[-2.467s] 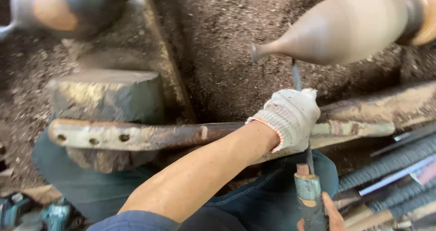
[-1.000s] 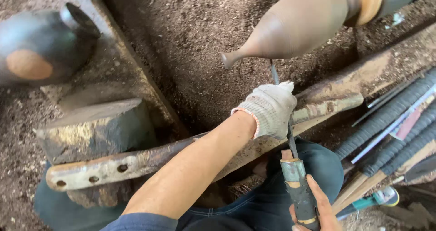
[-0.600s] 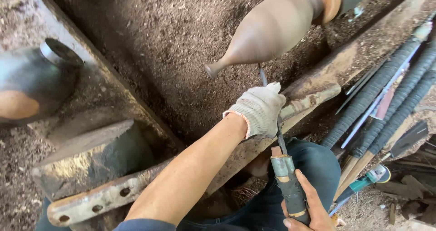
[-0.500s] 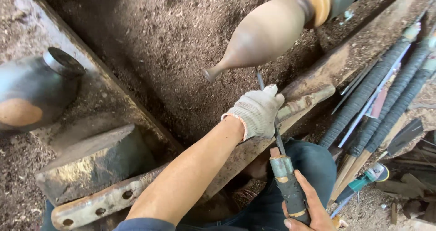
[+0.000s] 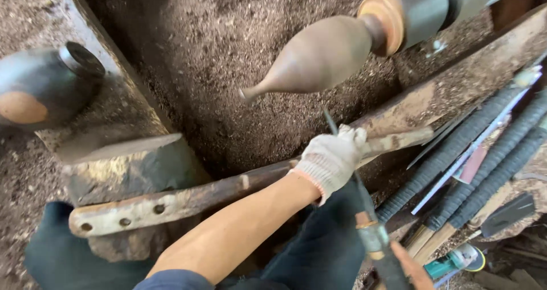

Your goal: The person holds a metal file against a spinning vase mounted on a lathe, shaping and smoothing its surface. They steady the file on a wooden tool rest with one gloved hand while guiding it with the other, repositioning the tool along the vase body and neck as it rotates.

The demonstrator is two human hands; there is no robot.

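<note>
A tapered brown wooden piece (image 5: 319, 53) is mounted on a lathe, its thick end against a round orange-brown plate (image 5: 380, 16). My left hand (image 5: 333, 159), in a white knit glove, rests on a rusty metal rest bar (image 5: 188, 199) and grips the thin steel shaft of a turning chisel (image 5: 370, 233). The blade tip points up, just below the wood, with a small gap. My bare right hand (image 5: 411, 269) holds the chisel's handle at the bottom edge and is partly cut off.
Wood shavings cover the lathe bed behind the piece. A dark rounded metal lathe part (image 5: 40, 90) sits at the left. Several long ribbed-handled tools (image 5: 473, 153) lie at the right beside a teal tool (image 5: 456, 260). My dark trousers fill the bottom.
The view has swung and tilted, so the wooden piece sits higher and further right. Both hands keep their hold on the chisel, and my left hand stays on the rest bar.
</note>
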